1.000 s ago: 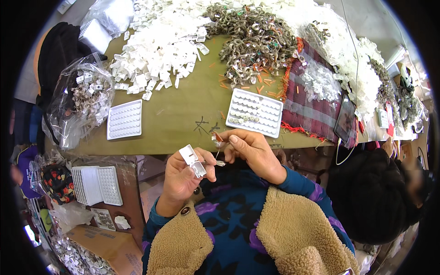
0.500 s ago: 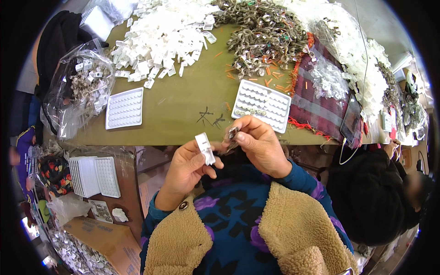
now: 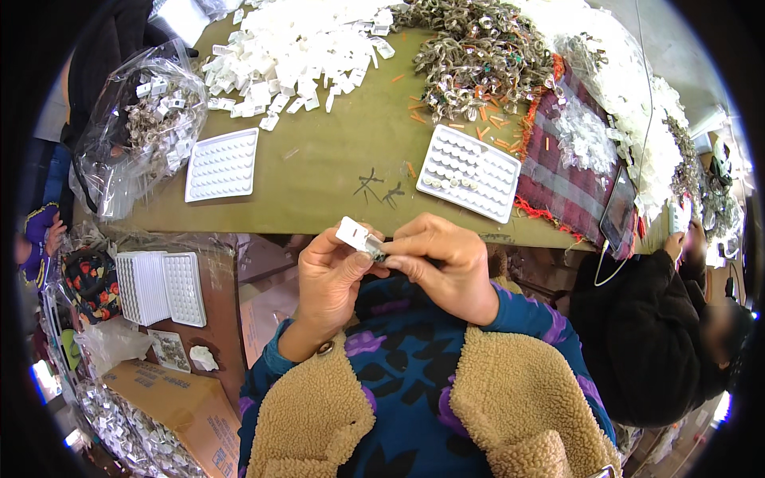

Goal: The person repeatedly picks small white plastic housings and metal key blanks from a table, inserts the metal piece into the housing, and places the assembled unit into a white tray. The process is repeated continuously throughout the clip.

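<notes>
Fingers of the left grip [image 3: 328, 281] held a small white rectangular plastic case [image 3: 353, 233], open, not yet closed; the right grip [image 3: 448, 261] pinched, seemingly, a small dark metallic piece [image 3: 380, 256] at its edge. More white plastic parts [image 3: 287, 56] lay heaped beyond.

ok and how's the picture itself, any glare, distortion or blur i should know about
Head view: a round black border cuts off the corners; head view: bright patches glare at the lower-left rim, and the white pile looks nearly washed out; head view: the small part at the right hand's fingertips is too tiny to make out.
</notes>
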